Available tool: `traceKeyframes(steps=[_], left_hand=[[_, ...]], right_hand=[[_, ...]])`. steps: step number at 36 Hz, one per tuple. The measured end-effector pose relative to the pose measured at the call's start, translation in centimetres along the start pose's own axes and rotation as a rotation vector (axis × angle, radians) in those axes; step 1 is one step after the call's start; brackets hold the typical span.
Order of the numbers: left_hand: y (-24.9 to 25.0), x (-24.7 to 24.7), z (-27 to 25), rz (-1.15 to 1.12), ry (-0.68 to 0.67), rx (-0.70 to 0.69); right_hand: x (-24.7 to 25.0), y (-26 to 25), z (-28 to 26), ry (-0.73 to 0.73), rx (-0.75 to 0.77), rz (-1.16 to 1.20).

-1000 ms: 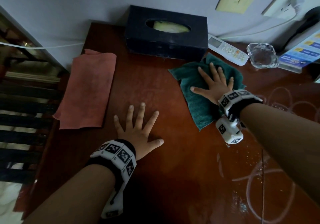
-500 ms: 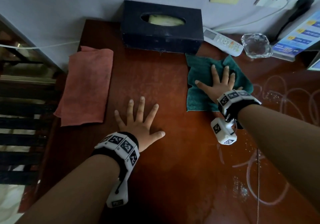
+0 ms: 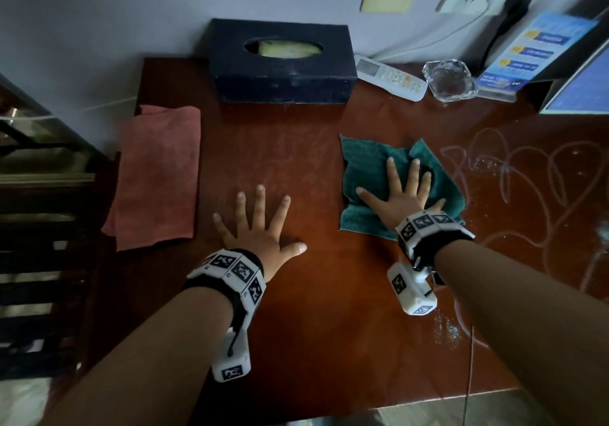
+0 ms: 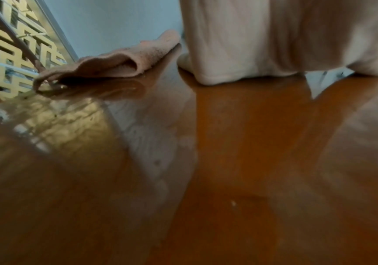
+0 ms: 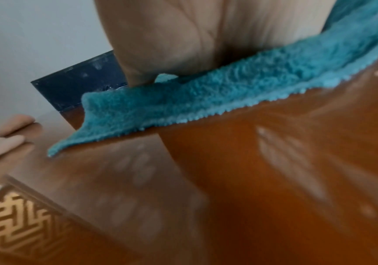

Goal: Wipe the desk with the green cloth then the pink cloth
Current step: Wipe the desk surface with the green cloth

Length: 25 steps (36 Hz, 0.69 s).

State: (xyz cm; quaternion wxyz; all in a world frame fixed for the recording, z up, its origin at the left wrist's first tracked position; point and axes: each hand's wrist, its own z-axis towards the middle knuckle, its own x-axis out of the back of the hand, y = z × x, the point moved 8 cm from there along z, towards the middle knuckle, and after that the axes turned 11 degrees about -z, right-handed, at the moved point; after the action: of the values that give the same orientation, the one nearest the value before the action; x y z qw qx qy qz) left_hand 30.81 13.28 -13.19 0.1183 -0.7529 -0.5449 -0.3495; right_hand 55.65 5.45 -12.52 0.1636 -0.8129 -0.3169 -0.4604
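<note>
The green cloth (image 3: 365,168) lies crumpled on the reddish wooden desk (image 3: 329,326), right of centre. My right hand (image 3: 400,191) presses flat on it with fingers spread. From the right wrist view the cloth's fuzzy edge (image 5: 206,100) shows under my palm (image 5: 183,35). My left hand (image 3: 257,224) lies flat on the bare desk, fingers spread, holding nothing. The pink cloth (image 3: 158,175) rests folded at the desk's left edge, and appears in the left wrist view (image 4: 115,64) beyond my fingers (image 4: 228,44).
A dark tissue box (image 3: 283,63) stands against the wall at the back. A white remote (image 3: 390,78), a glass ashtray (image 3: 449,79) and a blue leaflet stand (image 3: 527,53) line the back right. White looping smears (image 3: 527,175) mark the desk's right side.
My right hand has slid the green cloth away from the tissue box, toward me and slightly right. The left hand has stayed flat on the desk.
</note>
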Motion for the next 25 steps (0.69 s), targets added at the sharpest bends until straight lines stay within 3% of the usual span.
traceKeyframes(steps=[17, 22, 25], left_hand=[[0.9, 0.5, -1.1, 0.104, 0.067, 0.121], [4.2, -0.1, -3.0, 0.052, 0.21, 0.013], [6.2, -2.4, -3.9, -0.018, 0.204, -0.028]], right_hand=[[-2.6, 1.6, -3.6, -0.001, 0.095, -0.029], [-3.7, 2.6, -5.4, 0.02, 0.144, -0.042], [-4.4, 3.2, -6.5, 0.04, 0.172, -0.066]])
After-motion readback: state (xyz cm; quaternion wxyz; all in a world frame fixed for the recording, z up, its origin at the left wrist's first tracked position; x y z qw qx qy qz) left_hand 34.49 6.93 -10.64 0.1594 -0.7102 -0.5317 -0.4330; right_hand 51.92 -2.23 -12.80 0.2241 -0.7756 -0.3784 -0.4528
